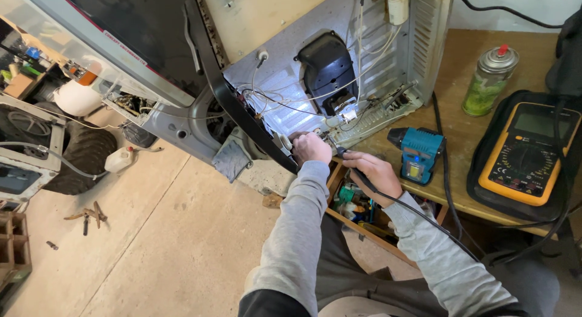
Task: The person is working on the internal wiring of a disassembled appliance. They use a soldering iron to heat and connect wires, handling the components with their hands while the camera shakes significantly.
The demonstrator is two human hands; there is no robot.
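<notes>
An opened appliance lies tilted on a wooden bench, its white rear panel [285, 68] lit and strung with white wires. A black dome-shaped part [327, 65] sits in the panel's middle. My left hand [310, 147] is closed on a small white part with wires at the panel's lower edge. My right hand [376, 171] grips a black corded tool like a pen; its tip [335, 148] points at the spot next to my left hand. The tool's black cord [424, 220] runs back over my right sleeve.
On the wooden bench [461, 135] stand a blue cordless drill [419, 152], a green spray can [488, 80] and a yellow multimeter [526, 152] in a black case. A tyre [85, 153], a white bottle [118, 159] and pliers [91, 215] lie on the concrete floor at left.
</notes>
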